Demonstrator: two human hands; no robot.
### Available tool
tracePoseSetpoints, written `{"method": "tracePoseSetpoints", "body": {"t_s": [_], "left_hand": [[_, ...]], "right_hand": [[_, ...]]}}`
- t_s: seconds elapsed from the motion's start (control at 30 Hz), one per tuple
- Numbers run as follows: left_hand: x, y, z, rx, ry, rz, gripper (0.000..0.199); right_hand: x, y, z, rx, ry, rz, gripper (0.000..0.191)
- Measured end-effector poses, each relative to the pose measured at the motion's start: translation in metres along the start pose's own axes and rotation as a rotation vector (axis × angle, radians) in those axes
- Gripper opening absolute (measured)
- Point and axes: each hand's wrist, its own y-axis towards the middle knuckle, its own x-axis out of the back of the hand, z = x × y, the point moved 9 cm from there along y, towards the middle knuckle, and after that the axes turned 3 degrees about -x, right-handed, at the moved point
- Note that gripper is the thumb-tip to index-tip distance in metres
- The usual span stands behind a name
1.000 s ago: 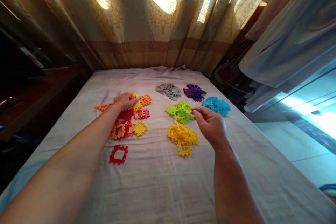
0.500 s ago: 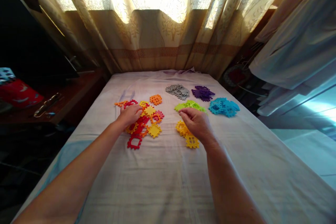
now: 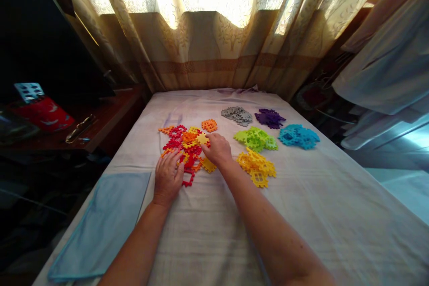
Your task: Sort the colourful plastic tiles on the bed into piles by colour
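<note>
Toothed plastic building tiles lie sorted by colour on a bed sheet. My left hand rests with fingers spread at the near left of a mixed red, orange and yellow pile, touching a yellow-orange tile. On the pile's right side, my right hand pinches a pale yellow tile between thumb and fingers. Below it lies another yellow tile. Red tiles show between the hands. A separate yellow pile sits right of my right forearm. My palms hide part of the mixed pile.
Beyond are a lime green pile, a blue pile, a purple pile, a grey pile and an orange pile. A light blue bag or cloth lies left. Curtains hang behind; a wooden cabinet stands left.
My right hand has moved left from the yellow pile to the mixed one and grips a pale yellow tile. My left hand has come nearer, its fingers spread. The yellow pile looks bigger.
</note>
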Motion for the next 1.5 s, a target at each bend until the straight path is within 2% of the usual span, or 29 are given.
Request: {"method": "tracePoseSetpoints", "body": {"t_s": [0.17, 0.3, 0.43, 0.53, 0.63, 0.77, 0.87, 0.93, 1.0, 1.1, 1.27, 1.37, 1.43, 1.5], "left_hand": [[-0.004, 0.003, 0.007, 0.041, -0.05, 0.012, 0.036], [-0.006, 0.003, 0.009, 0.05, -0.069, 0.014, 0.036], [-0.006, 0.004, 0.008, 0.041, -0.083, 0.008, 0.036], [-0.007, 0.005, 0.008, 0.055, -0.09, 0.019, 0.036], [-0.006, 0.006, 0.008, 0.074, -0.091, 0.031, 0.036], [-0.006, 0.007, 0.007, 0.075, -0.088, 0.047, 0.036], [-0.006, 0.008, 0.007, 0.071, -0.081, 0.045, 0.037], [-0.005, 0.008, 0.009, 0.07, -0.079, 0.044, 0.037], [-0.005, 0.008, 0.011, 0.08, -0.082, 0.046, 0.038], [-0.006, 0.008, 0.012, 0.091, -0.095, 0.052, 0.037], [-0.006, 0.008, 0.014, 0.108, -0.092, 0.056, 0.036], [-0.006, 0.008, 0.016, 0.114, -0.107, 0.046, 0.037], [-0.006, 0.008, 0.017, 0.114, -0.126, 0.036, 0.037], [-0.006, 0.008, 0.018, 0.109, -0.153, 0.022, 0.036]], "right_hand": [[-0.014, 0.019, 0.005, -0.067, -0.149, 0.068, 0.043], [-0.015, 0.022, 0.003, -0.08, -0.174, 0.065, 0.042], [0.0, 0.011, 0.0, -0.046, -0.11, 0.006, 0.044], [0.025, -0.008, -0.014, -0.014, -0.023, -0.039, 0.042], [0.057, -0.029, -0.05, -0.041, 0.062, -0.066, 0.038], [0.093, -0.051, -0.132, -0.201, 0.096, -0.06, 0.031], [0.101, -0.059, -0.184, -0.309, 0.089, 0.014, 0.027], [0.095, -0.06, -0.201, -0.349, 0.07, 0.109, 0.023], [0.087, -0.062, -0.205, -0.361, 0.053, 0.202, 0.022], [0.077, -0.064, -0.195, -0.339, 0.046, 0.308, 0.021], [0.073, -0.066, -0.188, -0.303, 0.028, 0.37, 0.023], [0.078, -0.064, -0.19, -0.301, -0.023, 0.331, 0.026], [0.088, -0.062, -0.184, -0.299, -0.087, 0.239, 0.027], [0.098, -0.06, -0.167, -0.289, -0.132, 0.121, 0.027]]}}
